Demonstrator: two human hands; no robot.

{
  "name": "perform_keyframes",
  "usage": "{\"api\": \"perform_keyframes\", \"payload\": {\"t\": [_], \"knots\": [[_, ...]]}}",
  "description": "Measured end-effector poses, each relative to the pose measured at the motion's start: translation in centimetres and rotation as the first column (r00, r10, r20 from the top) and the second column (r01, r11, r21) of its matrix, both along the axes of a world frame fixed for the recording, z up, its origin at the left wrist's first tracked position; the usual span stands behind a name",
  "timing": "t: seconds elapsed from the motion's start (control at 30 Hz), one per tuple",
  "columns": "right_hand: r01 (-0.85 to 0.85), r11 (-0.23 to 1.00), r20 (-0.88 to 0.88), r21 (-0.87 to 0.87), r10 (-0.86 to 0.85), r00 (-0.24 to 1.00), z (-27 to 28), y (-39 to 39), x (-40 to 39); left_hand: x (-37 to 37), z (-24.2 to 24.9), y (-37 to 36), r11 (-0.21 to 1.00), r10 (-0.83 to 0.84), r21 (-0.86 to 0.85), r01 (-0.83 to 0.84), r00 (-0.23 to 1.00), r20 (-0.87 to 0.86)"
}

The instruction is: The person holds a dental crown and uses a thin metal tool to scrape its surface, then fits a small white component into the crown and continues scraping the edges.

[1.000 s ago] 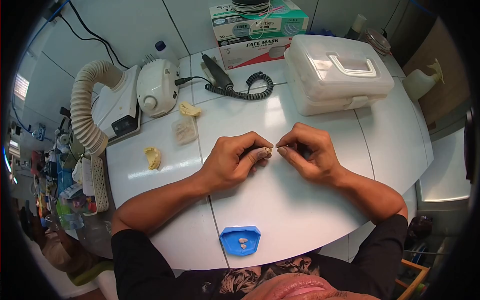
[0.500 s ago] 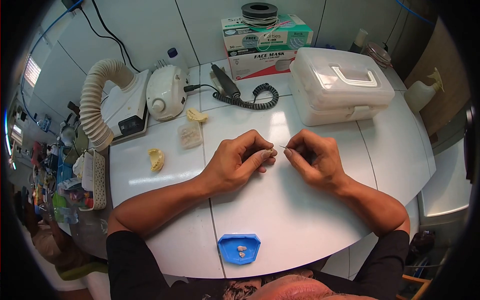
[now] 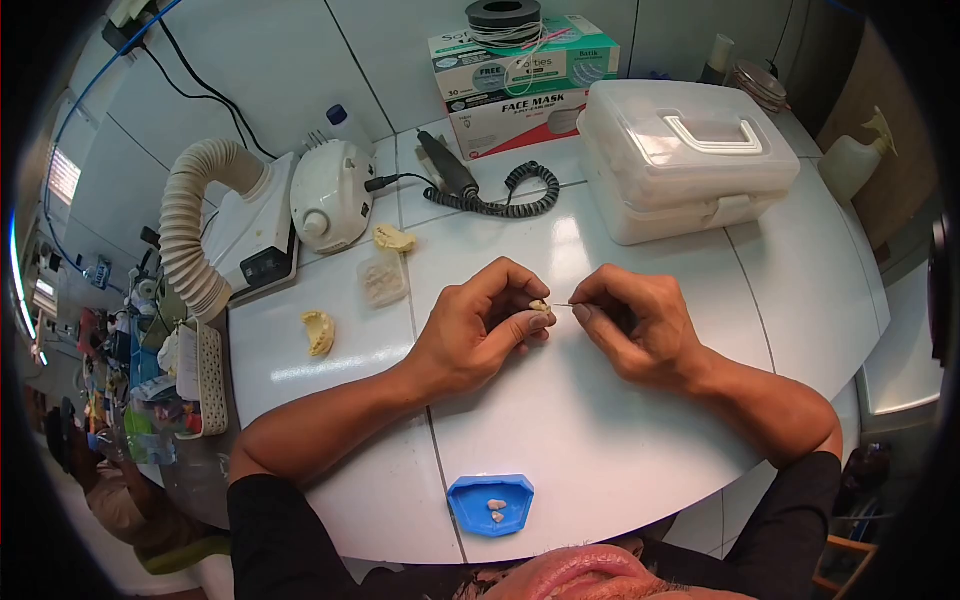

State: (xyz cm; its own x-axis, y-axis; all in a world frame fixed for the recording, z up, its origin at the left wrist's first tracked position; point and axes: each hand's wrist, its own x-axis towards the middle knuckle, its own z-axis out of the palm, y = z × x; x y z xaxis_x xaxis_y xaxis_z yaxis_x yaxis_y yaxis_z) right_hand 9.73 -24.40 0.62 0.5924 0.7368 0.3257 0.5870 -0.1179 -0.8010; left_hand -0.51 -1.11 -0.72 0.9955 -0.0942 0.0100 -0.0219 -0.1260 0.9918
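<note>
Over the middle of the white table, my left hand [image 3: 480,325] pinches a small yellowish piece [image 3: 540,306] between thumb and forefinger. My right hand [image 3: 640,320], just to the right, is closed on a thin pointed tool [image 3: 562,304]. Its tip points left and reaches close to the piece; whether they touch is too small to tell. Near the front edge sits a blue tray [image 3: 468,505] with small pinkish pieces [image 3: 496,510] in it. Yellowish dental casts [image 3: 319,333] and a small clear box [image 3: 383,280] lie left of my left hand.
At the back are a white machine with a ribbed hose [image 3: 185,215], a white control unit [image 3: 330,200], a black handpiece [image 3: 450,170] with coiled cord, mask boxes [image 3: 520,125] and a translucent case [image 3: 690,170]. A basket [image 3: 213,380] and a seated person [image 3: 120,495] are at left.
The tool tip and the small piece are closer together, and more of the piece shows. The whole view has shifted slightly. Both hands keep their holds.
</note>
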Motion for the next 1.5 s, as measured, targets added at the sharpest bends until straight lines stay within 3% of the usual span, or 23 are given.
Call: {"api": "perform_keyframes", "payload": {"t": [0.4, 1.1, 1.5], "knots": [[-0.027, 0.999, 0.062, -0.022, 0.028, 0.998, -0.3, 0.1, 0.1, -0.2, 0.3, 0.1, 0.994, -0.022, 0.104, 0.019, 0.999, 0.030], [-0.074, 0.995, 0.045, -0.066, 0.077, 0.996, -0.2, 0.0, 0.3, 0.0, 0.1, 0.2, 0.986, -0.051, 0.160, 0.047, 0.999, 0.019], [-0.103, 0.989, 0.152, -0.104, 0.118, 0.981, -0.8, 0.1, 0.7, 0.0, 0.2, 0.3, 0.989, -0.050, 0.139, 0.047, 0.999, 0.019]]}}
